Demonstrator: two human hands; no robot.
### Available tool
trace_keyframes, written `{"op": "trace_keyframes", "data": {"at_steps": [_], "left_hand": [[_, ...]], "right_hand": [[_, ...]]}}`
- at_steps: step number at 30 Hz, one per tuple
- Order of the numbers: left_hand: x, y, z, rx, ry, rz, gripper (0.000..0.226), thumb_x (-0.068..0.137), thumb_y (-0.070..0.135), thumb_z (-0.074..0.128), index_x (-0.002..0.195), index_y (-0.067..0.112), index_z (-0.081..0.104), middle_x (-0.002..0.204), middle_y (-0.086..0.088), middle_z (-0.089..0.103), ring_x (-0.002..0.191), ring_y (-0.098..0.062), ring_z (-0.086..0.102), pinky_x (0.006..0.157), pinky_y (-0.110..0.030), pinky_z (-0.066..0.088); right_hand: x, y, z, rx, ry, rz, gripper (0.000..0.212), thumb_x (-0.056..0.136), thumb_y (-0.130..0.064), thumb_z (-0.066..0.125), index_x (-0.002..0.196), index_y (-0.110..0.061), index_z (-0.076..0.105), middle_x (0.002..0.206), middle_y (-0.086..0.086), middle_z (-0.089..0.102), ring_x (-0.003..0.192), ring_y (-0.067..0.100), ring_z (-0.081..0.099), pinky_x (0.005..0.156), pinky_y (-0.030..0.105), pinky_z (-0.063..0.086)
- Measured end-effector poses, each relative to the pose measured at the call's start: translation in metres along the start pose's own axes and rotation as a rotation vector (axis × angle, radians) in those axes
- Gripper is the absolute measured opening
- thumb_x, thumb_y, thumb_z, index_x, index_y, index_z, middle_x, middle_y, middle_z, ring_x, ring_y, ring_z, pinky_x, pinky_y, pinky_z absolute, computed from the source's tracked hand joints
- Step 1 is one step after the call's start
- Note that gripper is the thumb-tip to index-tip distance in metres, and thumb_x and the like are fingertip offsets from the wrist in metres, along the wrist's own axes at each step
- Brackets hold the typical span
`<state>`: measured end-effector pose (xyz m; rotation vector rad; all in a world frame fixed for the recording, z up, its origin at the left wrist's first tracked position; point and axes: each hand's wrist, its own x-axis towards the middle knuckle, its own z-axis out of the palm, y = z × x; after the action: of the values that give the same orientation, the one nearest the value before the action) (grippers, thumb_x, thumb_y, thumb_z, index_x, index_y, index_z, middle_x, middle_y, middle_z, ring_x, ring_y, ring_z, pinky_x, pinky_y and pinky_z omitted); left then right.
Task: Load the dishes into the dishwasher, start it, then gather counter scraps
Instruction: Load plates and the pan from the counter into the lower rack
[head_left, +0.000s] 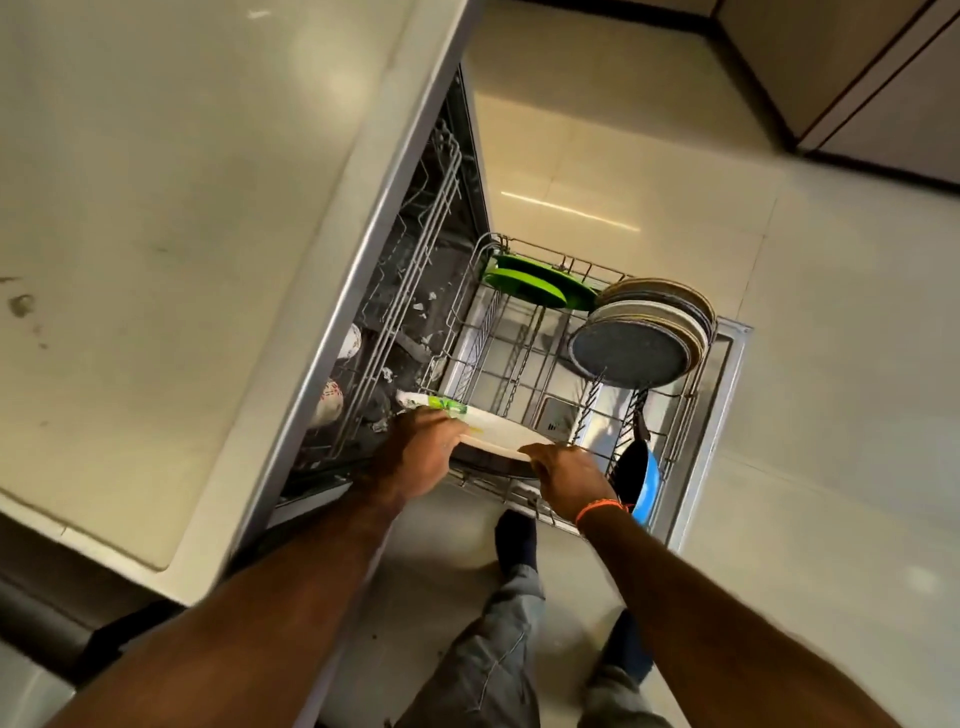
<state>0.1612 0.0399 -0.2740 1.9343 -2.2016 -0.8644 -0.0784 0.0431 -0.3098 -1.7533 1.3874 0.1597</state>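
The dishwasher stands open with its lower wire rack (524, 358) pulled out over the door. A white plate with a green mark (493, 428) is held flat over the rack's near edge. My left hand (418, 454) grips its left rim and my right hand (563, 475) grips its right rim. Two green plates (530, 283) stand at the rack's far end. A row of grey and beige plates (644, 338) stands on the right. A blue pan (641, 480) leans in the near right corner.
A pale counter (156, 208) runs along the left above the dishwasher, with small stains near its left edge. The upper rack (415, 249) sits inside with cups (330, 402). Tiled floor (831, 364) lies to the right; my legs stand below the rack.
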Motion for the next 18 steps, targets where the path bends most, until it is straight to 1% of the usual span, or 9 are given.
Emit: {"op": "trace_keyframes", "data": {"at_steps": [4,7,9,13,16,18], "left_hand": [[0.003,-0.006,0.008,-0.001,0.048,-0.003,0.021,0.081,-0.005,0.069,0.093,0.01,0.078,0.089,-0.008,0.074,0.087,-0.03,0.066,0.082,-0.033,0.052],[0.008,-0.012,0.01,-0.001,0.05,-0.023,0.022,0.083,-0.003,0.068,0.096,0.01,0.078,0.092,-0.008,0.074,0.091,-0.031,0.064,0.082,-0.037,0.057],[0.009,-0.015,0.012,0.004,0.058,-0.029,0.022,0.084,-0.003,0.066,0.097,0.009,0.078,0.093,-0.008,0.073,0.092,-0.03,0.063,0.083,-0.036,0.056],[0.011,-0.014,0.012,-0.007,0.06,-0.068,0.024,0.084,0.002,0.058,0.095,0.009,0.079,0.093,-0.009,0.074,0.091,-0.03,0.065,0.083,-0.037,0.056],[0.017,-0.013,0.013,-0.001,0.038,-0.074,0.023,0.083,-0.005,0.064,0.097,0.005,0.079,0.093,-0.011,0.076,0.09,-0.032,0.069,0.086,-0.039,0.058],[0.02,-0.012,0.015,0.017,0.016,-0.06,0.025,0.083,-0.007,0.066,0.101,0.004,0.079,0.097,-0.013,0.077,0.094,-0.033,0.07,0.09,-0.041,0.058]], "right_hand": [[0.01,0.002,0.006,0.002,-0.011,0.001,0.042,0.097,-0.012,0.058,0.135,-0.029,0.06,0.125,0.005,0.068,0.113,0.026,0.063,0.098,0.034,0.051],[0.018,0.001,0.007,-0.006,-0.007,0.006,0.041,0.098,-0.015,0.057,0.136,-0.03,0.06,0.127,0.006,0.067,0.115,0.027,0.063,0.098,0.036,0.051],[0.021,0.0,0.009,-0.015,0.006,0.005,0.04,0.098,-0.018,0.056,0.136,-0.031,0.06,0.127,0.005,0.067,0.114,0.027,0.063,0.098,0.036,0.052],[0.026,-0.004,0.011,-0.022,0.016,0.026,0.037,0.1,-0.018,0.055,0.135,-0.027,0.061,0.128,0.006,0.067,0.115,0.026,0.062,0.099,0.035,0.051],[0.033,-0.001,0.016,-0.004,0.022,0.06,0.035,0.099,-0.021,0.057,0.133,-0.03,0.062,0.124,0.005,0.069,0.113,0.024,0.063,0.099,0.036,0.053],[0.035,0.002,0.018,-0.002,0.021,0.104,0.035,0.098,-0.021,0.06,0.132,-0.029,0.062,0.123,0.006,0.069,0.113,0.025,0.063,0.1,0.039,0.053]]}}
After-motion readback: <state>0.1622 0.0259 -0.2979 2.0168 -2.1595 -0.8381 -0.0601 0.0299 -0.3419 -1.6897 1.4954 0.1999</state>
